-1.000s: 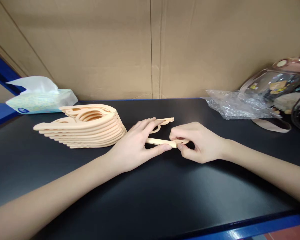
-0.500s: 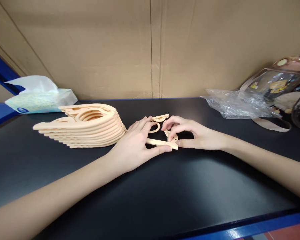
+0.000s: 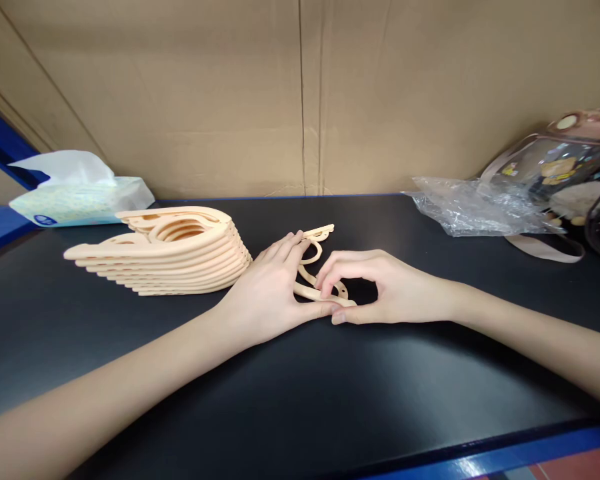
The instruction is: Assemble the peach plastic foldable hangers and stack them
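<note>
A peach plastic folding hanger (image 3: pixel 319 265) lies on the black table (image 3: pixel 290 393) between my hands, partly folded. My left hand (image 3: pixel 265 293) lies over its left part, fingers stretched along the top and thumb under the lower arm. My right hand (image 3: pixel 375 288) pinches the lower arm's right end between thumb and forefinger. The two hands touch at the thumbs. Left of my left hand stands a stack of several folded peach hangers (image 3: pixel 165 251).
A tissue pack (image 3: pixel 77 195) sits at the far left. Crumpled clear plastic (image 3: pixel 475 208) and a transparent bag with a strap (image 3: pixel 555 173) lie at the far right. A cardboard wall (image 3: pixel 300 93) closes the back. The table's blue front edge (image 3: pixel 480 457) runs below.
My right hand has pushed the hanger's right part in toward my left hand, folding the hanger smaller. The hands have come together and now touch. The stack has not moved.
</note>
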A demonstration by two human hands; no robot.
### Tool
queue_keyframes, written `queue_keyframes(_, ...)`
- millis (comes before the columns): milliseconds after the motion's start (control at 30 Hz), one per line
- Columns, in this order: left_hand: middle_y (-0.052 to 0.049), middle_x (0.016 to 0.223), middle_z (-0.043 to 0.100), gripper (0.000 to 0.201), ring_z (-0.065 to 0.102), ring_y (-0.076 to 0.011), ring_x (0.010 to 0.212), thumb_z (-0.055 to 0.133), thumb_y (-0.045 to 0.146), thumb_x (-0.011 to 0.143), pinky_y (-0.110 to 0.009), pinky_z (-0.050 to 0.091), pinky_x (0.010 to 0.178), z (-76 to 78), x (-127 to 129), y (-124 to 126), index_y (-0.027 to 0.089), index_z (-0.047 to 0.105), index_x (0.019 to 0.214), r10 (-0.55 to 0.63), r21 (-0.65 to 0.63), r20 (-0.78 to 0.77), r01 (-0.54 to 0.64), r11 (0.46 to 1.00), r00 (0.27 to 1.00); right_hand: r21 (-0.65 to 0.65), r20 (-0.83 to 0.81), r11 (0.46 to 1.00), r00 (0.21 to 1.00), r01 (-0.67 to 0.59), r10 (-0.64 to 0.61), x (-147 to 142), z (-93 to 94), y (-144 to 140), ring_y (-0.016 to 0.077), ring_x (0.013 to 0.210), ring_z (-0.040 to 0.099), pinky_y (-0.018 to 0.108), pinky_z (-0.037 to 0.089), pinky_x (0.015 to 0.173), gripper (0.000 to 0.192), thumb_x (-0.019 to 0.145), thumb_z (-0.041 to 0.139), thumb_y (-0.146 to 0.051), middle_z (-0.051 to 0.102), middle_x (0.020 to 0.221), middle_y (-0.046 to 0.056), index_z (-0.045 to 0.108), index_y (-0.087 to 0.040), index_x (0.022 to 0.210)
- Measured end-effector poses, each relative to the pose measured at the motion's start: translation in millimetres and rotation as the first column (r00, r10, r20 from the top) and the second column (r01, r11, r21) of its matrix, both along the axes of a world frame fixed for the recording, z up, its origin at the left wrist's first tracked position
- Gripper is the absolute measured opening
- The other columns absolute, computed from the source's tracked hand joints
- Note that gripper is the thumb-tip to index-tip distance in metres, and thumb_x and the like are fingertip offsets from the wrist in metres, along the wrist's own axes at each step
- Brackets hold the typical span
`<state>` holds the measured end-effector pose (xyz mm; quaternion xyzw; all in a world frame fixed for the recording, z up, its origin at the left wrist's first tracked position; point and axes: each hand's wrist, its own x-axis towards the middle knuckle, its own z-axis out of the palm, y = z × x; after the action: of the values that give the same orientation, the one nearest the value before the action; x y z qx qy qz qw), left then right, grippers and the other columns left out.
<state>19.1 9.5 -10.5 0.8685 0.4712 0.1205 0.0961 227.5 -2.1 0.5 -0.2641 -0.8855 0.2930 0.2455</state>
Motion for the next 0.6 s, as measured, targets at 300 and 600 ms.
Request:
queue_keyframes(300,-0.014,0.155,0.028,0.116,0.024,-0.0315,0.143,0.059,0.081,0.062,-0.047,0.029,0.114,3.7,-0.8,-1.3,0.011,0.026,0.148,-0.063,-0.035,0.048,0.065,0.997,0.997,-0.169,-0.092,0.984,0.995,-0.063,0.048,1.1,-1.3,4.0,0.0161,0.099,0.058,0.034,0.045,0.094,0.036,0.071,0.079,-0.027,0.062,0.105,0.002,0.063,-0.018,0.102)
queue_keyframes(600,-0.010,0.150,0.036,0.102,0.038,-0.0330,0.135,0.064,0.074,0.065,-0.046,0.040,0.105,2.9,-4.0,-1.2,0.030,0.023,0.147,-0.225,-0.023,0.202,0.235,0.972,0.953,-0.386,-0.105,0.914,0.990,-0.125,0.091,6.9,1.7,7.8,0.0147,0.105,0.060,0.032,0.047,0.096,0.032,0.080,0.070,-0.022,0.065,0.112,0.003,0.062,-0.017,0.111)
